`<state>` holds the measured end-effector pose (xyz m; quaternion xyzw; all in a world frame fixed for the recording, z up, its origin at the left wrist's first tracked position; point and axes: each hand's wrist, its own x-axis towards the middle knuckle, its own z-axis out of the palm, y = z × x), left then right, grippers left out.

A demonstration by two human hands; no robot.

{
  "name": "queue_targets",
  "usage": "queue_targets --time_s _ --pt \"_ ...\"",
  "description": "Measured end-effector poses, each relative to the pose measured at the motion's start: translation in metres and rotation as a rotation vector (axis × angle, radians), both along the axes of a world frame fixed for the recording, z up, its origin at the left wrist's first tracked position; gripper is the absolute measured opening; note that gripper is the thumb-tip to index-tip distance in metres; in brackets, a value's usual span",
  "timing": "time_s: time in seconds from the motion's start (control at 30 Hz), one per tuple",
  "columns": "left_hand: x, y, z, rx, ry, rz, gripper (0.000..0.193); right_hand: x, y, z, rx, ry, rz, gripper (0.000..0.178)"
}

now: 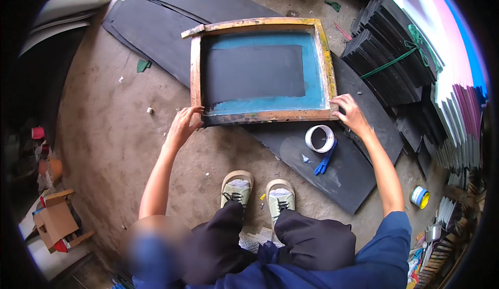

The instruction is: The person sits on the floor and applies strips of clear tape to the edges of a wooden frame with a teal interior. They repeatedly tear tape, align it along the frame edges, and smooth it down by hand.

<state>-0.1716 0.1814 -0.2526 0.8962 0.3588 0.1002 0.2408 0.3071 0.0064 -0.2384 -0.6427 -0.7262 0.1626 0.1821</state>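
A wooden screen-printing frame (pixel 265 116), its bars stained with paint, is held at its two near corners. Inside it the blue mesh (pixel 314 70) surrounds a large dark rectangle (pixel 254 73). My left hand (pixel 186 122) grips the near left corner, fingers bent over the wood. At the near right corner my right hand (pixel 351 113) has its fingers and thumb closed on the bar. Beneath and around the frame lie black foam sheets (pixel 338 185). Whether the frame rests on them or is raised a little, I cannot tell.
A white tape roll (pixel 319 138) and a blue strip (pixel 325 159) lie on the near sheet. Tied stacks of black sheets (pixel 384 65) stand at the right, beside a small yellow-and-blue can (pixel 420 197). A cardboard box (pixel 57 220) sits at the lower left.
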Motion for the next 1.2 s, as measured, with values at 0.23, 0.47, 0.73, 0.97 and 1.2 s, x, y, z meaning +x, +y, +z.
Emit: queue_targets --time_s 0.23,0.47,0.73,0.97,1.2 --pt "0.003 0.005 0.005 0.071 -0.113 0.048 0.029 -0.023 0.015 -0.013 0.08 0.038 0.027 0.026" --pt "0.004 0.012 -0.004 0.147 -0.111 -0.095 0.017 -0.023 0.01 -0.02 0.117 -0.013 0.067 0.023" --pt "0.001 0.016 -0.014 0.269 -0.098 -0.13 0.01 -0.012 0.007 -0.023 0.169 -0.027 0.106 0.02" --pt "-0.005 0.008 -0.014 0.473 0.025 -0.191 0.012 -0.01 0.003 -0.027 0.255 -0.141 0.19 0.02" --pt "-0.011 0.0 -0.023 0.511 0.075 -0.205 0.019 -0.014 -0.003 -0.032 0.283 -0.266 0.242 0.021"
